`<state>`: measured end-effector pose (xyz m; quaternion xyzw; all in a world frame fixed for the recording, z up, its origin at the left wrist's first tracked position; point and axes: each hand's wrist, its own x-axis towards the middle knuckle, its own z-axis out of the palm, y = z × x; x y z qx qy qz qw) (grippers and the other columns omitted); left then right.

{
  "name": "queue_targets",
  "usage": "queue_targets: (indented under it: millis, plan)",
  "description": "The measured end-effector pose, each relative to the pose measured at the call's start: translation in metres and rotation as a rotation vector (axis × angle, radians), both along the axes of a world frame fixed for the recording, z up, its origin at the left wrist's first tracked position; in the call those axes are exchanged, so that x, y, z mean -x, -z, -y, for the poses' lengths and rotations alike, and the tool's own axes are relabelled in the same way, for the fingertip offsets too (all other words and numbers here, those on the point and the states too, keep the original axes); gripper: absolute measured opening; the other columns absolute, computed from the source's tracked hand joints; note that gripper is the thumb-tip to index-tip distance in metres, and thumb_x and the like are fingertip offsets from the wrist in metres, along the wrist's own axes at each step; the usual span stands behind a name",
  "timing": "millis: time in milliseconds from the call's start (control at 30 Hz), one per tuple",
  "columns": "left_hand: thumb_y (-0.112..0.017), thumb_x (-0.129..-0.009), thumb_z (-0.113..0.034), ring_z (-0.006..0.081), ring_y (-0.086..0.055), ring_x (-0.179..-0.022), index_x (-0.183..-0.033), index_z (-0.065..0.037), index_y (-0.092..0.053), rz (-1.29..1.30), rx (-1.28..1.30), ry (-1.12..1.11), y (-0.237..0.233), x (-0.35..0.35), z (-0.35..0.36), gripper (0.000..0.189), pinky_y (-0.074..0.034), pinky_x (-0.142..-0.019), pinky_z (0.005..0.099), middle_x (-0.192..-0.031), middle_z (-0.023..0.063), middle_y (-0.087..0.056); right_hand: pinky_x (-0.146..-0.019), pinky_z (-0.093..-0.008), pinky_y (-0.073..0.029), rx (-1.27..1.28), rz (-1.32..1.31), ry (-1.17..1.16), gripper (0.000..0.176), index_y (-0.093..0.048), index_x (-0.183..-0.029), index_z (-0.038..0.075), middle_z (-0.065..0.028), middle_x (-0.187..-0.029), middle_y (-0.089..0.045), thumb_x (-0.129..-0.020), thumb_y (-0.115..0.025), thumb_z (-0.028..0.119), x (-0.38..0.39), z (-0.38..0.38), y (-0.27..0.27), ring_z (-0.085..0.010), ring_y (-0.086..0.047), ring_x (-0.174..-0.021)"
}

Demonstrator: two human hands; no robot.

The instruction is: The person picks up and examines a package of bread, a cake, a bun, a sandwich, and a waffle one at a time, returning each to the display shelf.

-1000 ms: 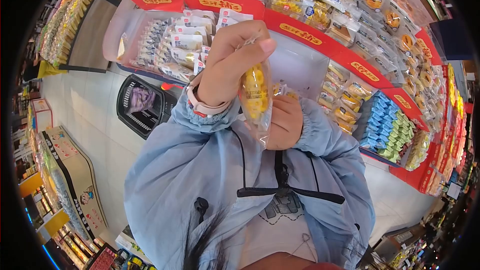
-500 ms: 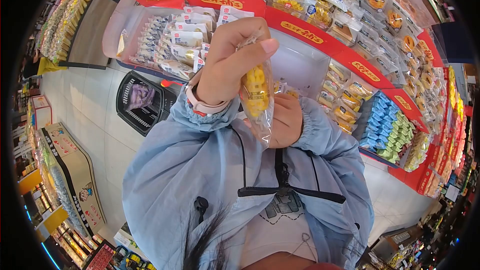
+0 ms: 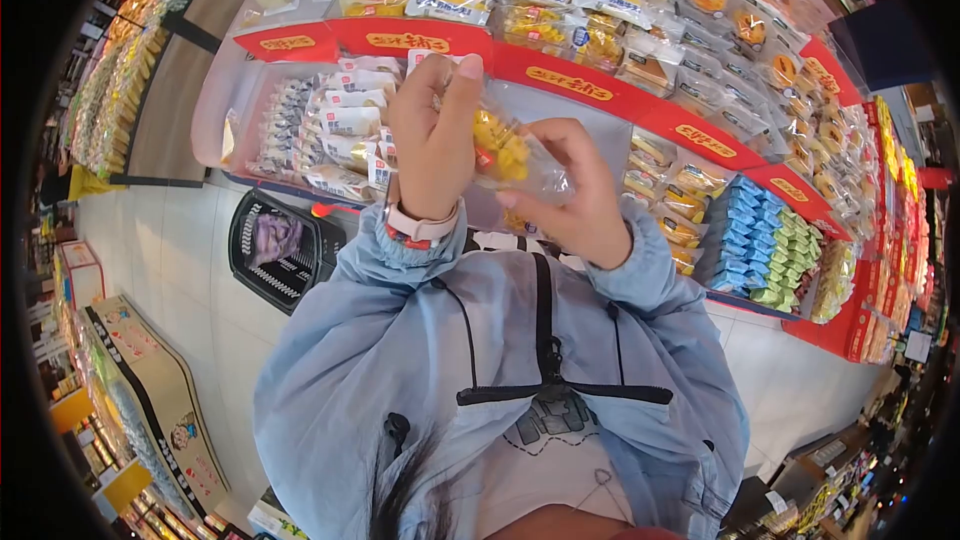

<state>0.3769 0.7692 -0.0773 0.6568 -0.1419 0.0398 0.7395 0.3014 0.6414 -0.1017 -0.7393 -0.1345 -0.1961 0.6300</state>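
Observation:
Between both hands, in front of the snack bins, is a clear plastic packet [image 3: 503, 148] with yellow pieces inside. My left hand [image 3: 436, 135], with a pale watch at its wrist, grips the packet's upper left end between thumb and fingers. My right hand [image 3: 580, 190] pinches the clear lower right end, thumb below and fingers above. The packet lies tilted, and its yellow contents show between the hands. Part of its left end is hidden behind my left hand.
White wrapped packs [image 3: 352, 120] fill the bin at the left. Above runs a red shelf edge [image 3: 570, 83] with bagged pastries behind it. Blue packets [image 3: 742, 235] stand at the right. A black basket [image 3: 283, 250] holding a purple item sits on the floor.
The packet has gone from nearly upright to slanted. My right hand has come out from behind it to its right end. My left hand has shifted slightly left and down.

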Motion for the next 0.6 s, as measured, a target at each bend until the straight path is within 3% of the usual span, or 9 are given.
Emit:
queue_targets:
  millis: [100,300,500,600]
  plan:
    - [-0.048,-0.091,-0.022,0.0035,-0.038,-0.062,-0.075,-0.003,-0.046,0.003,0.01,0.016,0.007,-0.005,0.009,0.025,-0.033,-0.055,0.0202,-0.067,-0.0017,-0.046,-0.077,-0.0266,-0.044,-0.079,-0.084,0.007,0.033,-0.052,-0.101,-0.001,-0.0076,-0.09,-0.059,-0.075,-0.069,0.01,-0.009,0.016,-0.006,-0.0106,-0.055,-0.087]
    - [-0.043,-0.093,-0.024,0.0028,-0.037,-0.061,-0.077,-0.005,-0.046,-0.067,0.135,0.112,0.013,-0.002,0.018,0.025,-0.032,-0.053,0.0202,-0.067,-0.0031,-0.042,-0.075,-0.0255,-0.044,-0.04,-0.179,-0.038,0.027,-0.054,-0.098,-0.001,-0.0066,-0.09,-0.06,-0.076,-0.067,0.008,-0.006,0.033,-0.009,-0.0099,-0.055,-0.084]
    - [-0.039,-0.091,-0.026,0.0049,-0.039,-0.058,-0.075,-0.003,-0.046,0.018,0.123,0.264,0.005,-0.003,0.0,0.029,-0.031,-0.052,0.0202,-0.066,-0.0005,-0.043,-0.068,-0.03,-0.047,-0.007,0.054,0.034,0.034,-0.053,-0.093,0.001,-0.0118,-0.091,-0.059,-0.068,-0.074,0.012,0.008,0.006,-0.003,-0.019,-0.059,-0.08]
    - [-0.04,-0.087,-0.029,0.0069,-0.044,-0.056,-0.074,-0.002,-0.045,0.039,0.127,0.393,-0.004,0.0,-0.009,0.031,-0.033,-0.05,0.0204,-0.066,0.0019,-0.044,-0.064,-0.0328,-0.048,0.209,0.236,0.05,0.039,-0.052,-0.091,0.001,-0.0142,-0.09,-0.058,-0.064,-0.077,0.014,0.018,-0.007,-0.014,-0.0254,-0.059,-0.077]
